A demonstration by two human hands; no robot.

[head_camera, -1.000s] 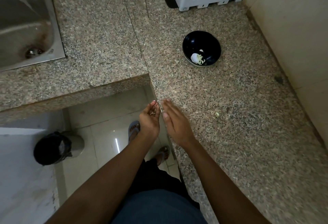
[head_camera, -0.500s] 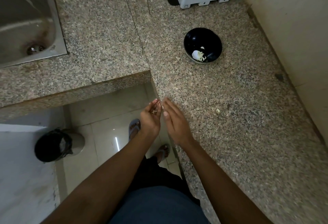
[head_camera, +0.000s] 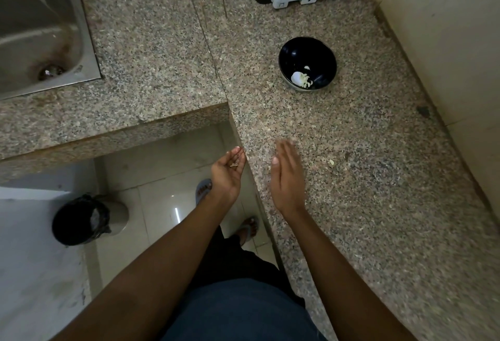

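Your left hand [head_camera: 226,175] is cupped palm up just off the granite counter's [head_camera: 365,219] left edge. A few small scraps [head_camera: 234,165] lie in it, and the fingers are loosely curved, not clenched. Your right hand [head_camera: 288,178] is flat over the counter just to the right, fingers straight, holding nothing. A pale crumb [head_camera: 331,162] lies farther right.

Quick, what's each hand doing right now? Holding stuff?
Left hand: open, cupped palm-up beside the counter edge, small scraps lying in it.
Right hand: open, fingers straight, over the counter, holding nothing.
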